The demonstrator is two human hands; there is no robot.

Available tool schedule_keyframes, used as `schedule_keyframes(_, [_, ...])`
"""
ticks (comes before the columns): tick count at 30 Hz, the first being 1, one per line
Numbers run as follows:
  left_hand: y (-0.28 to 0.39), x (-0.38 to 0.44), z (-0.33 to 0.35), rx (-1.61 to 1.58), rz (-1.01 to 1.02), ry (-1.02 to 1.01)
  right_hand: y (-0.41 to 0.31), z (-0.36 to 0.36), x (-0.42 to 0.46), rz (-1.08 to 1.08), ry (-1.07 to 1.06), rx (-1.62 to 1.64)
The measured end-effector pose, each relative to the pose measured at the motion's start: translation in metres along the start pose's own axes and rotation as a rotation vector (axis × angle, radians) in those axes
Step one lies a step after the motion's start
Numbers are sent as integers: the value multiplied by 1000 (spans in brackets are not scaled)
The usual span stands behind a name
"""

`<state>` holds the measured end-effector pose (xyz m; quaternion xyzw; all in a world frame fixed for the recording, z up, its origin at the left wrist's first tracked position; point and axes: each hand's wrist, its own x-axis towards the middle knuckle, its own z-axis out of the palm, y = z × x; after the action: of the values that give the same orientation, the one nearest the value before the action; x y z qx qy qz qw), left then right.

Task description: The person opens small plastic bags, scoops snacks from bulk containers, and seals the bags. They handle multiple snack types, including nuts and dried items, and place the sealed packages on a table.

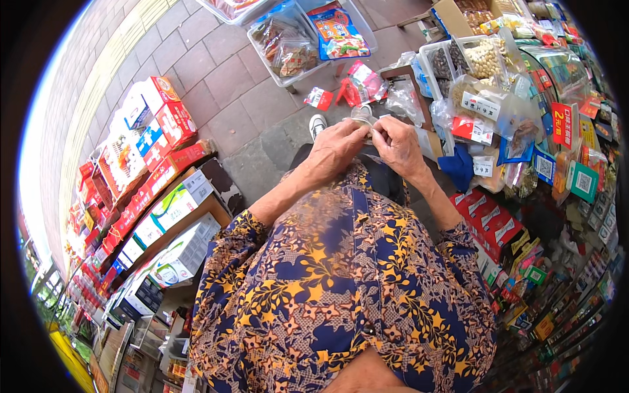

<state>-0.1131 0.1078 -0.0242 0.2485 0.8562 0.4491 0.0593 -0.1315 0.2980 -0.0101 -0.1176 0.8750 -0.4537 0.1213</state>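
My left hand (pixel 336 147) and my right hand (pixel 399 146) meet over my lap, fingertips close together. Between them is a small clear plastic bag (pixel 361 116), pinched at its edge; my fingers hide most of it, and its contents cannot be made out. Just beyond lie a red and white packet (pixel 319 98), a pile of red packaging (pixel 362 82) and a crumpled clear plastic bag (pixel 405 100). A white-toed shoe (pixel 318 126) shows past my left hand.
Ahead, plastic tubs (pixel 284 81) hold bagged dried goods and a blue seasoning packet (pixel 339 32). At right, a white crate (pixel 432 49) carries bagged foods above red beer cartons (pixel 489 218). Stacked boxes (pixel 172 120) line the left, beside paving (pixel 236 115).
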Motion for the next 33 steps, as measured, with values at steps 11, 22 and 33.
schedule_keyframes(11, [5,-7,2,173,-91,17,6,12,-3,-32,76,-60])
schedule_keyframes(22, [-16,-13,1,96,49,35,7,22,-1,98,-30,222])
schedule_keyframes(33, [-69,-75,59,51,-324,85,120,96,-3,377,-196,263])
